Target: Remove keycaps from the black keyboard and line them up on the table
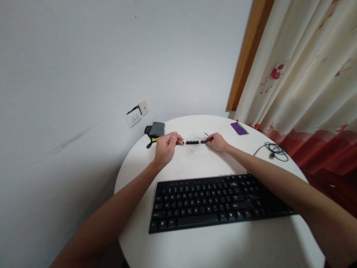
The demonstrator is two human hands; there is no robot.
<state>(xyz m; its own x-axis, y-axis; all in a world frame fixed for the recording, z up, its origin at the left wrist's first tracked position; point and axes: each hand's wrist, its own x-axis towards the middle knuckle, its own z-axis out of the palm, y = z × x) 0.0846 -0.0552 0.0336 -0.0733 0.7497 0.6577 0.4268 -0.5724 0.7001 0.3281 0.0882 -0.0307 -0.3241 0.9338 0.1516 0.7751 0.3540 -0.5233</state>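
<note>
A row of small black keycaps point(192, 142) lies across the far middle of the white round table point(192, 163), with small gaps in it. At the left end of the row is my left hand point(166, 147), its fingers loosely bent and apart, fingertips beside the end keycaps and partly covering them. My right hand point(218, 142) rests at the right end, closed on a thin tool with a metal shaft point(206, 134) that points up and left. Its fingertips are at the last keycaps. A black keyboard point(200, 201) lies nearer to me, its right part under my right forearm.
A grey pouch point(157, 129) with black and yellow parts sits at the table's far left edge. On the right are a purple flat item point(239, 128) and a coiled dark cable point(276, 150). Wall sockets point(134, 117) and a curtain point(301, 82) stand behind.
</note>
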